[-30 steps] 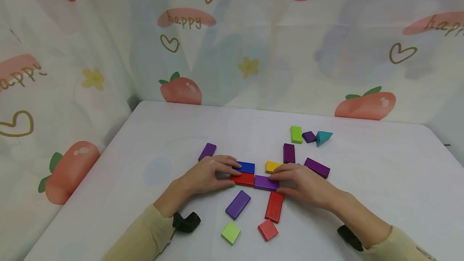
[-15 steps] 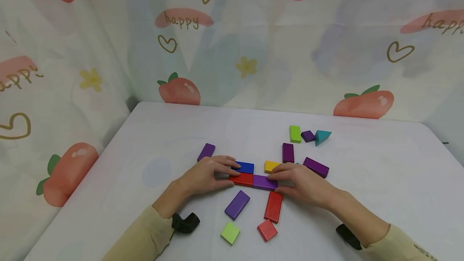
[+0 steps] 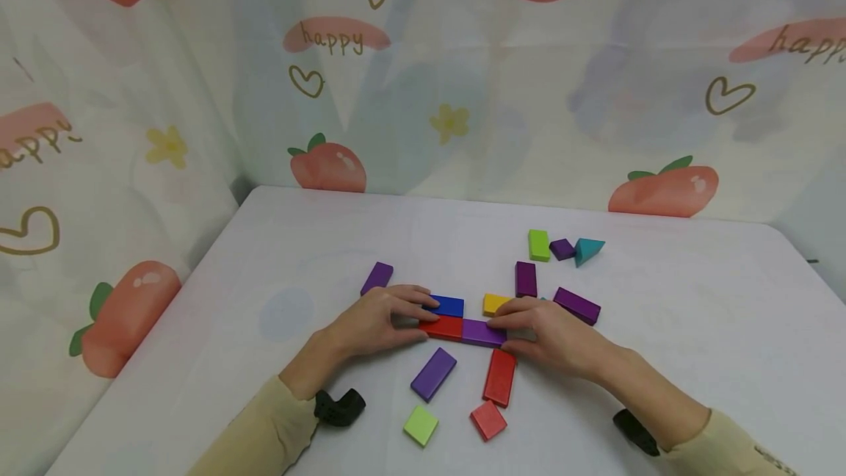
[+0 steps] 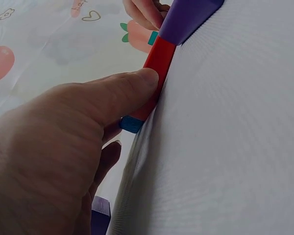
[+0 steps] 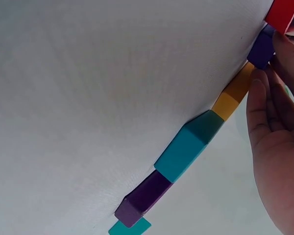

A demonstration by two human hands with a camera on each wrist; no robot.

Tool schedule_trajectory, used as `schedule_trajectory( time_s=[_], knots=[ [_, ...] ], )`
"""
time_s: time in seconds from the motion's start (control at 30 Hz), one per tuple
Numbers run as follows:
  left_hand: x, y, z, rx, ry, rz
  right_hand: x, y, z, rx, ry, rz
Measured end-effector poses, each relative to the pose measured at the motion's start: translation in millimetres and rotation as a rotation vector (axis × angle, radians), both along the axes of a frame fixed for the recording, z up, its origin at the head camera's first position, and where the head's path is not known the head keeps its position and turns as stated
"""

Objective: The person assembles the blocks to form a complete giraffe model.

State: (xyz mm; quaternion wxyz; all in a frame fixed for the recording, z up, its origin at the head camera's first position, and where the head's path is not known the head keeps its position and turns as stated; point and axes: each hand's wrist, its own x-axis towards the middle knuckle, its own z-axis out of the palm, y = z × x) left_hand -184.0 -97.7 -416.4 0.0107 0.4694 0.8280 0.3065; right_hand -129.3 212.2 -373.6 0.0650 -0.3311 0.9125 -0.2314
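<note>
The left hand [image 3: 375, 323] pinches the red block [image 3: 446, 328], thumb pressed to its near side, fingertips at the left ends of this and the blue block [image 3: 449, 307]. The right hand [image 3: 554, 333] pinches the purple block [image 3: 479, 333] at its right end, between thumb and fingers. Red and purple lie flat on the table [image 3: 317, 241], end to end between the hands; blue lies along red's far side.

Just beyond purple is the yellow block [image 3: 495, 305], its right end behind the right hand. The right wrist view shows the teal block [image 5: 183, 149] next after yellow; from the head it is nearly all hidden.

On the near side, the long red block [image 3: 499, 378] slants below purple's right end, with the coral block [image 3: 488, 420] at its foot. To their left lie the near purple block [image 3: 433, 374] and, below that, the lime block [image 3: 420, 426].

Past the left hand is the outer purple block [image 3: 377, 278]. Past the right hand are two plum blocks [image 3: 577, 305], then farther off the green block [image 3: 538, 245], small purple block [image 3: 562, 249] and teal wedge [image 3: 587, 251]. A fruit-printed cloth [image 3: 515, 116] hangs behind the table.
</note>
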Motion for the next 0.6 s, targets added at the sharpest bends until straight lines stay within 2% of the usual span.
schedule_trajectory(
  time_s=[0.33, 0.47, 0.6],
  knots=[
    [-0.4, -0.1, -1.1, 0.002, -0.007, 0.000, 0.5, 0.9, -1.3, -0.001, 0.017, -0.001],
    [-0.4, -0.2, -1.3, 0.005, -0.007, -0.001, 1.0, 3.2, 1.1, -0.012, -0.012, -0.030],
    [-0.5, -0.4, -1.1, 0.012, -0.007, -0.003, -1.0, 7.5, 4.1, -0.041, 0.005, -0.081]
  ],
)
